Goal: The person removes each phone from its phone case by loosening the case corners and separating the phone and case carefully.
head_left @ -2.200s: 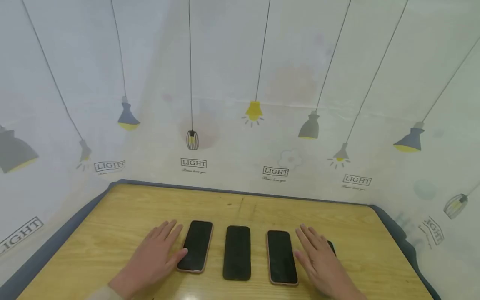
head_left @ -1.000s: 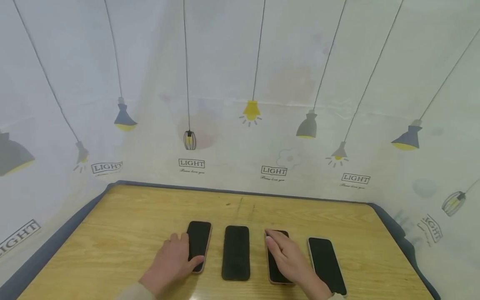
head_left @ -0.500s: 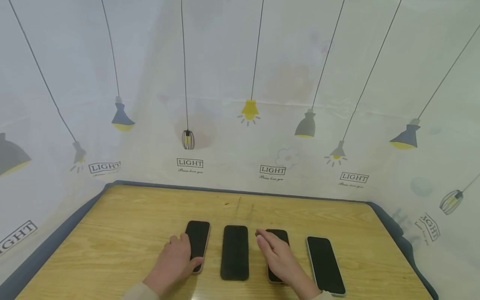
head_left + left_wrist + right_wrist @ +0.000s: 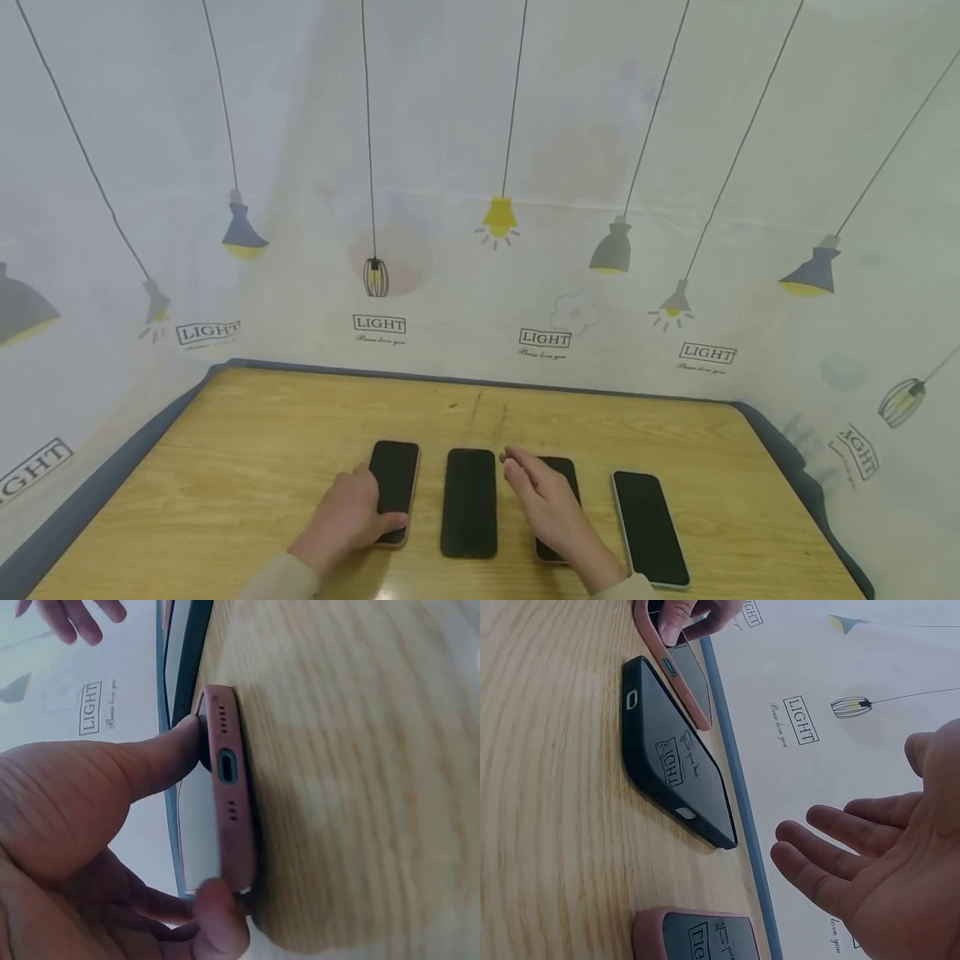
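Several dark-screened smartphones lie face up in a row on the table. My left hand grips the leftmost phone, which has a pink case; the thumb lies over its screen near the right edge and the fingers are at its left edge. In the left wrist view, the pink case's charging port end faces the camera. My right hand hovers, fingers extended and holding nothing, over another pink-cased phone and partly hides it. Between the hands lies a black-cased phone. A white-edged phone is rightmost.
The phones rest on a wood-grain table with a dark blue border strip along its back. Pale curtain-like sheeting printed with lamps and LIGHT labels surrounds the table's back and sides.
My left hand has gone from beside the leftmost phone to gripping it. The right hand has moved left, off the rightmost phone, to above the phone beside it.
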`<state>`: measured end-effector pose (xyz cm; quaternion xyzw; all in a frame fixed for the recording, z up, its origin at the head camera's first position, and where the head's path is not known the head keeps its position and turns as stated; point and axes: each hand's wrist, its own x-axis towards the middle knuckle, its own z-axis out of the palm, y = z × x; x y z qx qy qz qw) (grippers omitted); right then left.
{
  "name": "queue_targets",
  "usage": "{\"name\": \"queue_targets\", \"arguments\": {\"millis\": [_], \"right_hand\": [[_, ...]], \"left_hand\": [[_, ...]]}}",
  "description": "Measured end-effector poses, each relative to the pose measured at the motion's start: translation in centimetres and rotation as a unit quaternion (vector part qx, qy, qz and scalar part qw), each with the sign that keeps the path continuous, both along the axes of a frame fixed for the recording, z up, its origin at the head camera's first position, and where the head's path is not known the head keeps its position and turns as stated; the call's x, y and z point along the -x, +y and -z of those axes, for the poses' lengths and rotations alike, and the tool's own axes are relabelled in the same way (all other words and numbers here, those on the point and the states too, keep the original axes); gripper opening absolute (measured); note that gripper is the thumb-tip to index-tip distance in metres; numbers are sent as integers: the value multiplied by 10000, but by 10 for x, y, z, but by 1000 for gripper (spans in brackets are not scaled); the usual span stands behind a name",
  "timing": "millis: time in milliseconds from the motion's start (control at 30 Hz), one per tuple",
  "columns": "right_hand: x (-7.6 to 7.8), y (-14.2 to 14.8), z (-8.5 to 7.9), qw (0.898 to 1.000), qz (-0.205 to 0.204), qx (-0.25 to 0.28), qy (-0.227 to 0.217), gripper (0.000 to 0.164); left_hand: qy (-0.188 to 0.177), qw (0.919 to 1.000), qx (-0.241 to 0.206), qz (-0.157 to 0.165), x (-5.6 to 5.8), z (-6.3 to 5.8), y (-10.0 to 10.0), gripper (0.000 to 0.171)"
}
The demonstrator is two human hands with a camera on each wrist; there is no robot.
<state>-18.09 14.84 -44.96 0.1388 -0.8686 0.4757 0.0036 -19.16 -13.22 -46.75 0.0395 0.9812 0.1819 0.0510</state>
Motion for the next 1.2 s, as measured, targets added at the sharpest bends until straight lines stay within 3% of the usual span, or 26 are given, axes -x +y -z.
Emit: {"name": "queue_targets", "arguments": {"millis": [200, 333, 400, 500, 567, 633, 700, 933, 1000, 1200], "right_hand": [[-2, -4, 0, 9999, -127, 98, 57, 54], [-2, -6, -1, 9997, -205, 149, 31, 55], [-1, -7, -1, 9997, -210, 131, 47, 55], [0, -8, 0, 9997, -188, 45, 125, 53], [2, -8, 0, 9997, -171, -30, 182, 52], [4, -9, 0, 9996, -178, -86, 208, 51], [5, -9, 0, 9995, -191, -138, 213, 50], [6, -7, -6, 9999, -20, -147, 79, 53], [6, -6, -6, 9998, 91, -139, 82, 52], [8, -4, -4, 9999, 160, 5, 32, 46]], "left_hand": [[-359, 9987, -231, -295, 3, 2, 0, 76], [-653, 9913, -1004, -537, 2, 0, 3, 66], [-847, 9810, -1620, -652, 0, -3, 4, 53], [-1219, 9553, -2578, -775, -3, -9, 6, 34], [-1351, 9392, -3058, -781, -6, -13, 7, 26], [-1378, 9284, -3368, -747, -9, -17, 10, 23], [-1296, 9224, -3571, -703, -12, -21, 13, 21], [-744, 9236, -3729, -491, -23, -35, 33, 29], [-715, 9194, -3844, -431, -26, -36, 40, 29], [-1096, 8768, -4674, -274, -36, -34, 58, 30]]}}
